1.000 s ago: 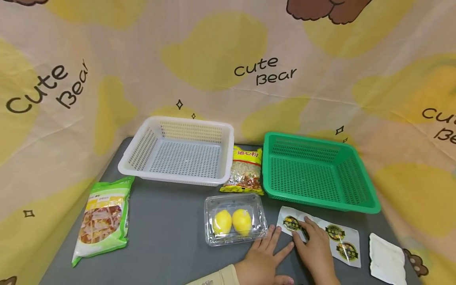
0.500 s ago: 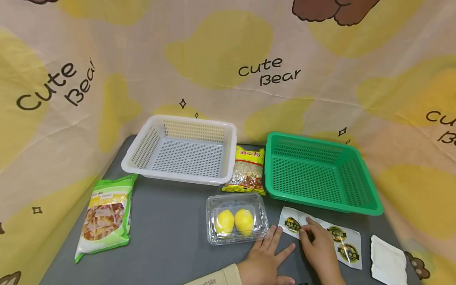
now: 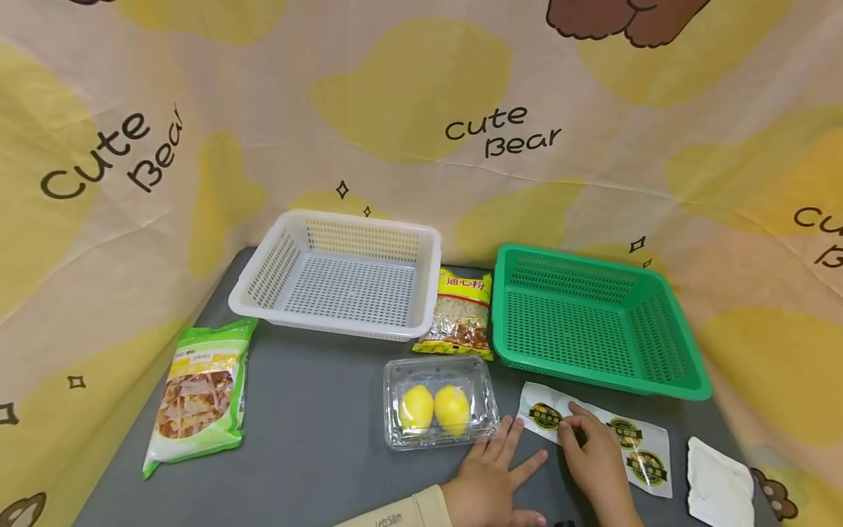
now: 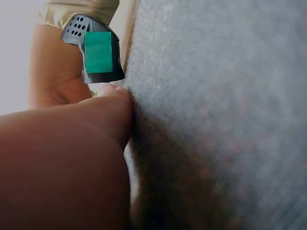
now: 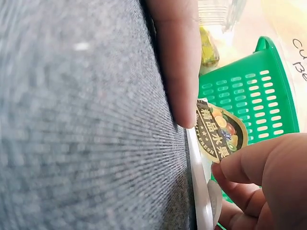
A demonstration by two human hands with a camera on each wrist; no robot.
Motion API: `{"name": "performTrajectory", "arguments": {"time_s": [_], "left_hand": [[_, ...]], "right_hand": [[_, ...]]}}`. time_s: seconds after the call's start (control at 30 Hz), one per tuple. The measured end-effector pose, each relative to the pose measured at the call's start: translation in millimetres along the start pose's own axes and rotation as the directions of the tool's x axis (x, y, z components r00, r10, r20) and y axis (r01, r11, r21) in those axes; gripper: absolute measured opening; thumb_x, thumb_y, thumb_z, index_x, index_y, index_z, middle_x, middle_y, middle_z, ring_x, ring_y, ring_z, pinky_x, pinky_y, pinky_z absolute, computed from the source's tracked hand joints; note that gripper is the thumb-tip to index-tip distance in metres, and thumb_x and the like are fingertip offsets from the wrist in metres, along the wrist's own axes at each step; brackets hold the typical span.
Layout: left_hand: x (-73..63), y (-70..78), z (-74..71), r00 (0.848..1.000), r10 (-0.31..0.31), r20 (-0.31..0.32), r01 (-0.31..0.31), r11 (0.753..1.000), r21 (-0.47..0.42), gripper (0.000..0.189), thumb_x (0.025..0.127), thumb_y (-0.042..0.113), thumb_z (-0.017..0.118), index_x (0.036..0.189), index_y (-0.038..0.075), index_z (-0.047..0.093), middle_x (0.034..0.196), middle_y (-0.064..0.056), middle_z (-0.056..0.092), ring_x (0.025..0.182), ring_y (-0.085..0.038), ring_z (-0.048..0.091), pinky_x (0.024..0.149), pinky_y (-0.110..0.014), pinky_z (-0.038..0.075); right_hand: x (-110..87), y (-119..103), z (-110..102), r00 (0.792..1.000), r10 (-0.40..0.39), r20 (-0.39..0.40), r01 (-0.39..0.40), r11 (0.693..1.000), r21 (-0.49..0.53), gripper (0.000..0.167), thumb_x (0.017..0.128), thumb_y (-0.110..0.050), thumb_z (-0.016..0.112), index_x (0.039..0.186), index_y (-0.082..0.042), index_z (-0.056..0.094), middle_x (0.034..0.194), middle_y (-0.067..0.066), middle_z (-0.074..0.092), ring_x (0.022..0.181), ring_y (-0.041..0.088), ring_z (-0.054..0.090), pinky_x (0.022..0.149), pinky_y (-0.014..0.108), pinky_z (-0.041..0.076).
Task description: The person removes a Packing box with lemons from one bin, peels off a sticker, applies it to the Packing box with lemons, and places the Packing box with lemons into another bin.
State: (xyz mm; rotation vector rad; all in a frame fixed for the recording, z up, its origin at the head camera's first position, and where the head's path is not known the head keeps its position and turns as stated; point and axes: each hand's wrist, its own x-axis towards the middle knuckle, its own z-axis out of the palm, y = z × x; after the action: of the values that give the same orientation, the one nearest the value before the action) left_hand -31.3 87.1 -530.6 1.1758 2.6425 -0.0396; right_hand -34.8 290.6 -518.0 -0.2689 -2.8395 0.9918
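My right hand (image 3: 598, 461) is over a white sticker sheet (image 3: 648, 432) on the grey table. Its thumb and finger pinch the edge of a round black and gold fruit sticker (image 5: 221, 132), which stands partly lifted from the sheet in the right wrist view. Several similar stickers lie flat on the sheet. My left hand (image 3: 484, 479) rests on the table with fingers spread, the fingertips by the sheet's left corner and the clear plastic box (image 3: 435, 369). Two yellow lemon-like fruits (image 3: 451, 410) are inside that box. The left wrist view is mostly blurred tabletop.
A white basket (image 3: 342, 326) and a green basket (image 3: 599, 377) stand at the back. A yellow bag of pasta (image 3: 457, 315) lies between them. On the left is a green and white food bag (image 3: 197, 399); on the right lies a white folded packet (image 3: 720, 479).
My right thumb and finger have drawn together on the sticker's edge and pulled slightly right, lifting it. The left hand keeps its place. The head view has shifted slightly.
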Motion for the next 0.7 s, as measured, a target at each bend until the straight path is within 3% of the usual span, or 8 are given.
{"name": "performTrajectory", "arguments": {"time_s": [0.17, 0.27, 0.43, 0.7], "left_hand": [[-0.1, 2.5, -0.7, 1.0, -0.021, -0.01, 0.022, 0.999, 0.026, 0.089, 0.093, 0.089, 0.024, 0.168, 0.046, 0.004, 0.178, -0.008, -0.002, 0.163, -0.025, -0.001, 0.125, -0.041, 0.022], [1.1, 2.4, 0.1, 1.0, -0.021, -0.007, 0.022, 0.999, 0.029, 0.09, 0.093, 0.09, 0.024, 0.168, 0.046, 0.004, 0.178, -0.008, -0.003, 0.163, -0.024, -0.002, 0.125, -0.041, 0.021], [1.7, 1.7, 1.3, 1.0, -0.018, 0.019, 0.018, 1.0, 0.013, 0.088, 0.093, 0.089, 0.021, 0.167, 0.048, 0.0, 0.178, -0.005, -0.005, 0.163, -0.024, -0.004, 0.125, -0.04, 0.022], [2.3, 0.4, 3.7, 1.0, -0.014, 0.026, 0.015, 1.0, -0.007, 0.086, 0.094, 0.088, 0.021, 0.167, 0.048, 0.0, 0.178, -0.004, -0.007, 0.162, -0.023, -0.007, 0.126, -0.041, 0.021]], "right_hand": [[0.2, -0.9, -4.1, 0.993, 0.114, -0.015, -0.113, 0.993, 0.016, 0.027, 0.11, -0.018, 0.05, 0.113, 0.004, 0.065, 0.127, 0.03, 0.068, 0.118, 0.05, 0.06, 0.098, 0.064, 0.043], [0.1, -1.1, -8.2, 0.985, 0.173, 0.007, -0.173, 0.984, 0.032, 0.032, 0.112, -0.022, 0.047, 0.12, 0.005, 0.062, 0.12, 0.032, 0.068, 0.11, 0.048, 0.065, 0.09, 0.061, 0.048], [0.3, -1.6, -11.3, 0.98, 0.187, 0.062, -0.19, 0.981, 0.043, 0.035, 0.113, -0.027, 0.049, 0.121, 0.004, 0.063, 0.135, 0.034, 0.063, 0.122, 0.052, 0.061, 0.098, 0.065, 0.047], [-1.4, -4.6, -12.0, 0.98, 0.196, 0.021, -0.197, 0.98, 0.044, 0.037, 0.113, -0.03, 0.048, 0.122, 0.002, 0.064, 0.146, 0.028, 0.058, 0.132, 0.052, 0.055, 0.104, 0.067, 0.042]]}}
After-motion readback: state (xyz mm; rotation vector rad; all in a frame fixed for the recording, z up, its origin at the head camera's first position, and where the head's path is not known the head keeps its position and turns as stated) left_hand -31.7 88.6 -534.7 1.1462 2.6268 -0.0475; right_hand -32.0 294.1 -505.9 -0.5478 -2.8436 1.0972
